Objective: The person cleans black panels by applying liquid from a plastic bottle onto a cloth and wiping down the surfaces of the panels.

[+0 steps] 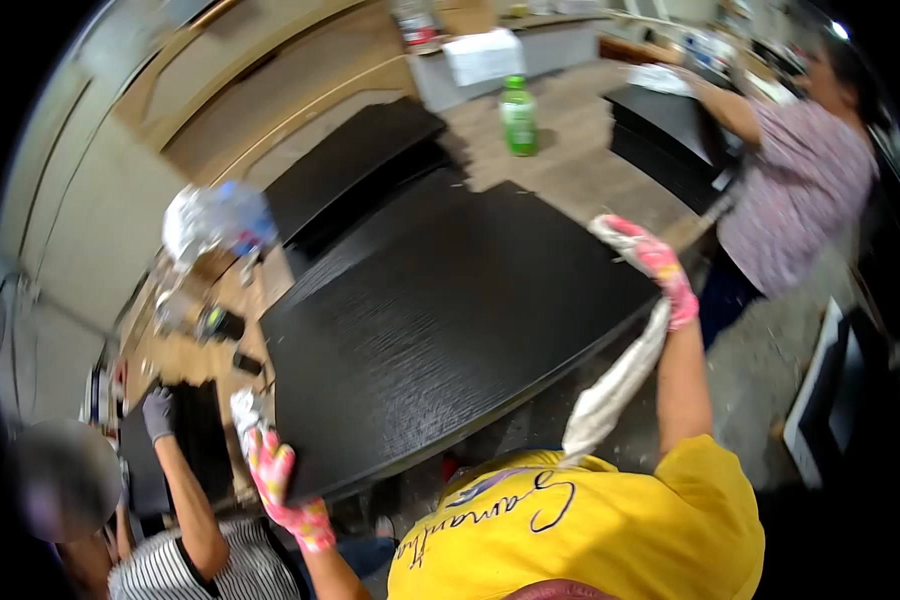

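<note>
A large glossy black panel (460, 300) lies on the worktable in front of me. My right hand (660, 270), in a pink patterned glove, is at the panel's right corner, closed on a white cloth (615, 395) that hangs below it beside my forearm. At the panel's lower left edge is my left hand (280, 475), in a matching glove. Its fingers are pressed together around a crumpled whitish thing (250, 410), too blurred to identify.
More black boards (355, 170) lie behind the panel. A green bottle (518, 118) stands farther back. Plastic bags (215, 222) and a dark jar (222, 323) are at left. One co-worker (800, 180) handles black pieces at right; another's gloved hand (158, 413) is at lower left.
</note>
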`<state>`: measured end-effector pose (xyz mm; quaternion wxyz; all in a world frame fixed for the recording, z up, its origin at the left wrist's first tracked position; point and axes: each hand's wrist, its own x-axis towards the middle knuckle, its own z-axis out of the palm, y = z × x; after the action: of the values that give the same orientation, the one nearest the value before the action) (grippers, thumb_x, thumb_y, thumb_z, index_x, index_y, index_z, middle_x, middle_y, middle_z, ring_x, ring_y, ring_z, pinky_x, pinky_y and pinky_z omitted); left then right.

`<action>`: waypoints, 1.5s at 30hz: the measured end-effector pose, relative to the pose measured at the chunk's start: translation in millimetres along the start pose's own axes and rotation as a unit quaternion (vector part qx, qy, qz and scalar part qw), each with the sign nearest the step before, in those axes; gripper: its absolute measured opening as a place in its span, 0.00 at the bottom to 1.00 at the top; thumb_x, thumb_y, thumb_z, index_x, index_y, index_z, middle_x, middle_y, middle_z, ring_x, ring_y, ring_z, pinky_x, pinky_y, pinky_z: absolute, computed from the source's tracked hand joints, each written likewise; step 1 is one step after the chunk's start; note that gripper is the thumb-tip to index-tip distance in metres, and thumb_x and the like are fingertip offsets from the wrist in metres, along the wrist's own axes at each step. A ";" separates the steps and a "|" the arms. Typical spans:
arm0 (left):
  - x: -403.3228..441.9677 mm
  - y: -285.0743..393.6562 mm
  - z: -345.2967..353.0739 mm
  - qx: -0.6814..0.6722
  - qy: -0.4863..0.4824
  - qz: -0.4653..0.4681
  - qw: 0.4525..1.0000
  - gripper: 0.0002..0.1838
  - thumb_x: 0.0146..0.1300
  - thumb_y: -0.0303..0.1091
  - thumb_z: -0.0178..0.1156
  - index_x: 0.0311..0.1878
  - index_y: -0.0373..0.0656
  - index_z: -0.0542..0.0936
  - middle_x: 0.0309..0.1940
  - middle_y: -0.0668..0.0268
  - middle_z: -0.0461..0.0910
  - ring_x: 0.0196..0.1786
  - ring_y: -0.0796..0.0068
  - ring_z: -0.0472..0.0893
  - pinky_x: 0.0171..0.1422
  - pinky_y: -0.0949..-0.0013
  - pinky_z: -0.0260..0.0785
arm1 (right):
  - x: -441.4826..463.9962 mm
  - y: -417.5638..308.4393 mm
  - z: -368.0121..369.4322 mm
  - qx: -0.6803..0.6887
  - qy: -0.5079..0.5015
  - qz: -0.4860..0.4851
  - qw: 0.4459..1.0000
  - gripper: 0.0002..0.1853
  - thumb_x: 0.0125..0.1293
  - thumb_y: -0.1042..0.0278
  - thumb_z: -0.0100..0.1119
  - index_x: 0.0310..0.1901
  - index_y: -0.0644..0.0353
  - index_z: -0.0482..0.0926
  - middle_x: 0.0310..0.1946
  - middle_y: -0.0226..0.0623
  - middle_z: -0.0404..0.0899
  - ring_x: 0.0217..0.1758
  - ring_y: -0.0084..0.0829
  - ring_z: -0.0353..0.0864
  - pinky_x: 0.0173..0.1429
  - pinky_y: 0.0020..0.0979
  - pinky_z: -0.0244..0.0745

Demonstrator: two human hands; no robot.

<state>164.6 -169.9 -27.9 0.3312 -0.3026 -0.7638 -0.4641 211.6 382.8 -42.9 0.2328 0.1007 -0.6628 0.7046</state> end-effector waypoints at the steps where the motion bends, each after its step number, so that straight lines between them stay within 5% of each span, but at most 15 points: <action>1: 20.0 2.2 1.6 -0.182 0.056 -0.043 0.981 0.12 0.65 0.38 0.63 0.48 0.42 0.82 0.62 0.49 0.75 0.67 0.48 0.72 0.72 0.47 0.64 | 11.4 -14.0 5.7 0.067 -0.003 -0.035 0.997 0.31 0.73 0.50 0.48 0.66 0.71 0.70 0.61 0.45 0.76 0.65 0.35 0.74 0.72 0.33 0.62; 5: 125.2 2.6 -13.5 -0.232 0.039 0.147 0.961 0.14 0.62 0.30 0.67 0.50 0.41 0.77 0.56 0.50 0.78 0.63 0.47 0.75 0.71 0.45 0.63 | 77.5 -70.1 24.6 0.191 -0.057 -0.057 0.978 0.31 0.70 0.50 0.54 0.62 0.73 0.72 0.57 0.49 0.79 0.59 0.40 0.79 0.67 0.38 0.69; 6: 143.1 12.8 -17.7 -0.271 0.079 0.057 0.958 0.16 0.62 0.29 0.67 0.52 0.41 0.76 0.54 0.53 0.78 0.61 0.52 0.76 0.70 0.49 0.65 | 106.7 -26.5 -3.8 -0.126 0.120 -0.244 0.954 0.27 0.66 0.63 0.61 0.62 0.73 0.72 0.55 0.51 0.80 0.57 0.44 0.80 0.64 0.39 0.72; 8: 183.3 17.2 -18.9 -0.263 0.138 -0.062 0.953 0.20 0.63 0.29 0.67 0.57 0.41 0.75 0.53 0.56 0.78 0.58 0.62 0.77 0.68 0.58 0.68 | 129.8 -81.9 13.8 -0.544 0.051 -0.420 0.724 0.29 0.61 0.76 0.60 0.65 0.70 0.70 0.58 0.50 0.79 0.59 0.47 0.79 0.67 0.39 0.71; 20: 310.8 -127.0 23.5 -0.162 0.044 -0.271 0.948 0.34 0.57 0.41 0.75 0.64 0.43 0.71 0.47 0.66 0.81 0.45 0.74 0.81 0.50 0.68 0.76 | 225.5 -60.3 74.5 -0.401 -0.103 -0.025 0.910 0.29 0.66 0.61 0.57 0.68 0.61 0.69 0.57 0.52 0.79 0.61 0.46 0.78 0.66 0.36 0.69; 25: 245.4 -256.6 52.3 -0.139 -0.129 -0.333 0.924 0.53 0.55 0.56 0.72 0.72 0.29 0.59 0.71 0.45 0.64 0.73 0.56 0.65 0.77 0.61 0.55 | 231.2 -17.5 81.7 -0.446 -0.016 0.142 0.883 0.29 0.68 0.58 0.57 0.69 0.58 0.69 0.54 0.51 0.81 0.58 0.44 0.81 0.63 0.33 0.71; 27: 208.6 -189.5 51.7 0.186 -0.198 -0.210 0.939 0.59 0.54 0.67 0.66 0.74 0.30 0.55 0.77 0.43 0.47 0.80 0.50 0.49 0.81 0.57 0.46 | 207.3 -2.9 115.3 -0.610 0.028 0.088 0.787 0.38 0.67 0.51 0.56 0.75 0.54 0.56 0.50 0.55 0.82 0.54 0.48 0.82 0.60 0.38 0.73; 29: 172.5 -119.7 42.2 0.177 -0.279 -0.135 0.934 0.49 0.54 0.60 0.69 0.71 0.36 0.64 0.75 0.42 0.54 0.77 0.47 0.55 0.80 0.51 0.48 | 175.5 25.1 148.8 -0.589 -0.083 0.080 0.800 0.46 0.65 0.52 0.59 0.78 0.53 0.45 0.54 0.59 0.79 0.56 0.53 0.80 0.62 0.46 0.70; 30: 134.6 -130.8 30.9 0.197 -0.252 0.219 0.922 0.43 0.54 0.54 0.71 0.68 0.39 0.69 0.71 0.42 0.61 0.73 0.42 0.61 0.76 0.46 0.52 | 158.4 13.3 185.7 -0.659 -0.162 0.165 0.716 0.42 0.65 0.52 0.59 0.76 0.54 0.52 0.62 0.56 0.72 0.64 0.51 0.73 0.69 0.47 0.65; 31: 118.6 -94.3 23.4 0.145 -0.254 0.258 0.921 0.40 0.54 0.53 0.71 0.66 0.42 0.70 0.68 0.41 0.65 0.70 0.39 0.65 0.72 0.42 0.57 | 132.4 52.7 173.9 -0.685 -0.182 -0.084 0.700 0.35 0.68 0.55 0.57 0.74 0.54 0.60 0.68 0.50 0.67 0.71 0.49 0.65 0.74 0.46 0.57; 34: 68.1 -24.5 19.1 0.110 -0.402 0.024 0.909 0.38 0.56 0.51 0.70 0.64 0.37 0.71 0.66 0.47 0.69 0.72 0.44 0.64 0.75 0.45 0.54 | 134.5 63.0 168.0 -0.671 -0.152 -0.027 0.725 0.30 0.72 0.51 0.49 0.72 0.52 0.63 0.72 0.46 0.63 0.76 0.49 0.57 0.77 0.46 0.49; 38: 41.6 -32.8 31.4 0.049 -0.260 0.009 0.964 0.30 0.52 0.38 0.74 0.59 0.44 0.78 0.64 0.58 0.75 0.71 0.56 0.69 0.75 0.49 0.55 | 155.8 63.5 212.4 -0.742 -0.041 0.027 0.669 0.28 0.69 0.51 0.50 0.66 0.57 0.70 0.67 0.48 0.69 0.70 0.51 0.65 0.72 0.45 0.59; 40: 37.9 -36.2 30.3 -0.019 -0.183 0.040 0.982 0.20 0.46 0.31 0.77 0.45 0.47 0.83 0.50 0.62 0.83 0.56 0.59 0.81 0.66 0.50 0.67 | 168.1 32.1 300.0 -0.661 -0.282 0.139 0.681 0.23 0.62 0.52 0.54 0.54 0.57 0.75 0.59 0.46 0.73 0.64 0.47 0.71 0.67 0.50 0.61; 41: 34.8 -39.4 29.3 -0.039 -0.158 0.055 0.985 0.19 0.44 0.28 0.77 0.42 0.48 0.83 0.45 0.64 0.84 0.50 0.62 0.83 0.62 0.52 0.70 | 142.1 43.3 332.8 -0.648 -0.350 -0.013 0.677 0.21 0.62 0.53 0.54 0.54 0.55 0.76 0.58 0.46 0.74 0.64 0.45 0.71 0.67 0.49 0.62; 45: 24.2 -46.1 25.3 -0.095 -0.107 0.051 0.988 0.17 0.42 0.27 0.78 0.36 0.50 0.83 0.38 0.68 0.84 0.43 0.66 0.84 0.55 0.57 0.73 | 153.0 63.1 330.0 -0.612 -0.315 -0.051 0.723 0.16 0.64 0.57 0.53 0.50 0.51 0.79 0.50 0.40 0.79 0.54 0.39 0.78 0.60 0.45 0.70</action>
<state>109.0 -161.0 -41.2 0.2408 -0.4190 -0.7306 -0.4824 -6.0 88.1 3.4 0.0570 0.1865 -0.9790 0.0598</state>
